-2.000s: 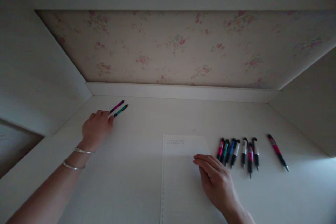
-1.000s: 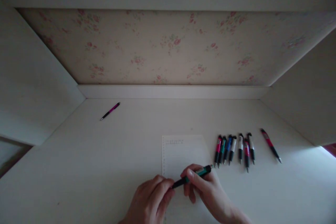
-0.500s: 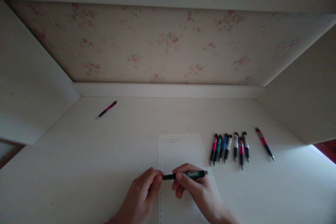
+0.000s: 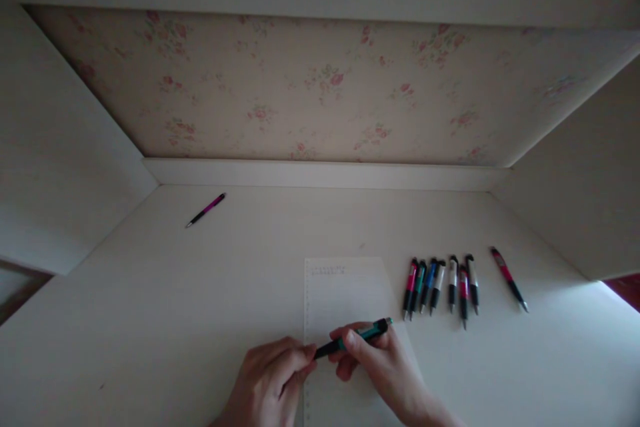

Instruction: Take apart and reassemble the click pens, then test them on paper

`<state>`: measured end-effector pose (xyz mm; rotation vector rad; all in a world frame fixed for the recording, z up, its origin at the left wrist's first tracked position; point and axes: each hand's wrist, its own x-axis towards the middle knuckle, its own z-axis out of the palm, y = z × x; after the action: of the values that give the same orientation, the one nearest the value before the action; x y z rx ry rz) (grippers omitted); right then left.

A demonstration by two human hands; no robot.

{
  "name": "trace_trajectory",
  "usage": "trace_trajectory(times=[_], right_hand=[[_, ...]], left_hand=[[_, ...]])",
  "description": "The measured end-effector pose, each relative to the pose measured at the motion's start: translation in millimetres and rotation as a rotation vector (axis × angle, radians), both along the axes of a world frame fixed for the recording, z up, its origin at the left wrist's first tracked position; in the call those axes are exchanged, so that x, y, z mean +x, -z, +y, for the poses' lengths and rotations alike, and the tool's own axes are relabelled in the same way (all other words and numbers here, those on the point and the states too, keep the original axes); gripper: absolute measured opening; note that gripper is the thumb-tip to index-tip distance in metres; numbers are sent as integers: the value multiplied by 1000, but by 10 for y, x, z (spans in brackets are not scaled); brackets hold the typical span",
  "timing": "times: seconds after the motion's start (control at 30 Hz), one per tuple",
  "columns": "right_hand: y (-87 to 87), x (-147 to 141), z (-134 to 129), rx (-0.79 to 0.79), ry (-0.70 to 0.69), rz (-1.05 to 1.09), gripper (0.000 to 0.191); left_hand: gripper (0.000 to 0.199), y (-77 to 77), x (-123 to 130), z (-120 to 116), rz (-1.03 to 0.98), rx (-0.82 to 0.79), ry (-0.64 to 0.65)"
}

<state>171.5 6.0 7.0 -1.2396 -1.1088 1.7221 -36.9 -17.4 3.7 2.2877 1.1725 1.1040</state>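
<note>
Over the paper (image 4: 345,293), our green pen (image 4: 375,330) slants, its tip toward the left edge of the table (image 4: 175,320); our left hand (image 4: 270,380) pinches that end, our right hand (image 4: 395,373) its barrel, both touching.

Likely home: floral wallpaper (image 4: 290,93) behind white desk (image 4: 200,287).

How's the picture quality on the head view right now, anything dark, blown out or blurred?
Head view: dim overall, the desk brightest toward its right edge and softly shaded beside the left hand; floral panel hazy and smeared at its right end; green pen readable in outline; writing on the paper too faint to read.
</note>
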Motion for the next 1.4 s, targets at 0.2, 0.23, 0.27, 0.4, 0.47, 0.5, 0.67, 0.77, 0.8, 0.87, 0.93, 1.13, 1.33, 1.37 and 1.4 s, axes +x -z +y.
trace_trajectory(times=[0.2, 0.23, 0.27, 0.4, 0.47, 0.5, 0.67, 0.77, 0.8, 0.87, 0.93, 1.13, 1.33, 1.37, 1.4], right_hand=[[41, 22, -13, -12, -42, 210, 49], [46, 29, -15, -10, -40, 248, 47], [49, 37, -16, -8, -42, 278, 44], [41, 66, -19, -15, -99, 329, 31], [32, 76, -19, -12, -120, 346, 30], [28, 80, -19, -6, -133, 347, 31], [-19, 82, -30, 9, -250, 296, 41], [-82, 74, -36, 18, -266, 227, 42], [-106, 71, -37, 27, -277, 191, 42], [-145, 68, -41, 60, -311, 121, 44], [-155, 67, -56, 105, -356, 67, 46], [-26, 66, -149, 135, -265, 22, 44], [79, 23, -106, 624, -93, -402, 42], [102, 14, -99, 718, -120, -439, 50], [125, 5, -94, 805, -153, -470, 58]], left_hand=[[20, -26, -14, -4, -88, -25, 22], [18, -13, -13, -3, -108, -64, 10], [14, 1, -11, 0, -121, -107, -17], [7, 44, -7, 19, -155, -275, -142], [14, 52, -5, 25, -192, -344, -153], [17, 55, -3, 25, -212, -371, -147], [27, 54, 14, 6, -271, -571, -100], [32, 38, 1, 17, -288, -646, -87], [32, 31, -13, 26, -279, -637, -78], [30, 20, -49, 47, -250, -594, -50], [29, 18, -89, 63, -239, -563, -11], [30, 99, -74, 36, -455, -722, -116], [57, 164, 52, -32, -837, -978, -158], [56, 158, 60, -40, -846, -990, -111], [55, 149, 66, -46, -836, -1007, -58]])
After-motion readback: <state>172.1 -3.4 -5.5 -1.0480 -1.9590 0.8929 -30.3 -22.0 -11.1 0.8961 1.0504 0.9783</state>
